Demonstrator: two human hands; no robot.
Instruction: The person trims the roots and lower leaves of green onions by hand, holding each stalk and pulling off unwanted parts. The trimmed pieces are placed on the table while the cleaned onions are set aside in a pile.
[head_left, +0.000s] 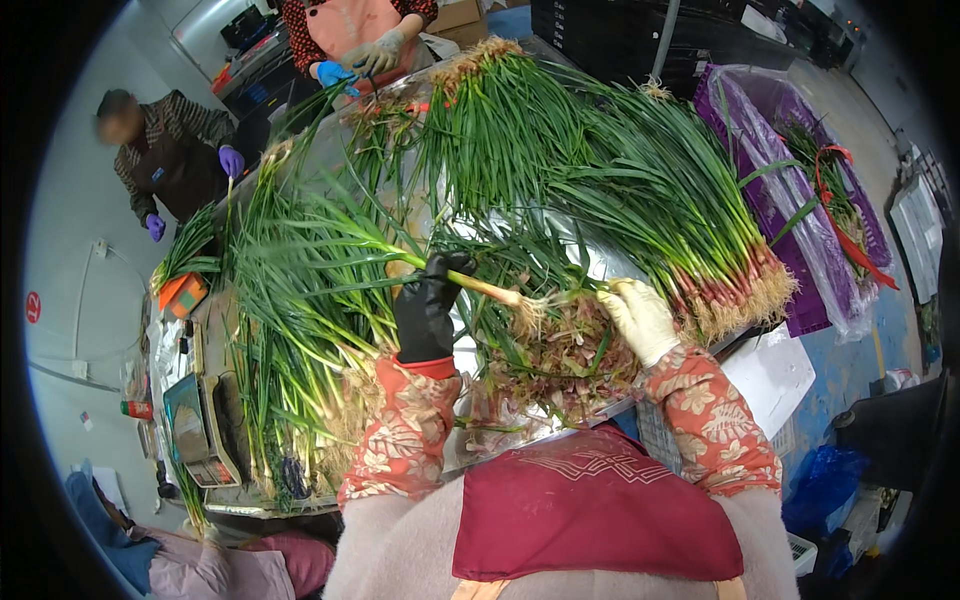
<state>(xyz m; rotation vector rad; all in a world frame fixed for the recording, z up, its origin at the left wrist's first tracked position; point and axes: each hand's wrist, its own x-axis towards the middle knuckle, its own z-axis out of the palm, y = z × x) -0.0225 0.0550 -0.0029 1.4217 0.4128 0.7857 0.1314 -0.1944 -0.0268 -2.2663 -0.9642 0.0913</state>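
My left hand, in a black glove, grips the stem of a green garlic plant whose pale root end points right and whose leaves stretch left. My right hand, in a cream glove, pinches a strip of green leaf at its fingertips, just right of those roots. Peeled skins and leaf scraps are heaped below both hands. Left of my left hand lies a pile of pale-stemmed plants. Beyond my right hand rests a bunch with reddish stems and bushy roots.
Another bunch lies at the metal table's far side. A purple crate with a plastic liner stands right. A scale and an orange object are at left. Co-workers stand across and left; another is at lower left.
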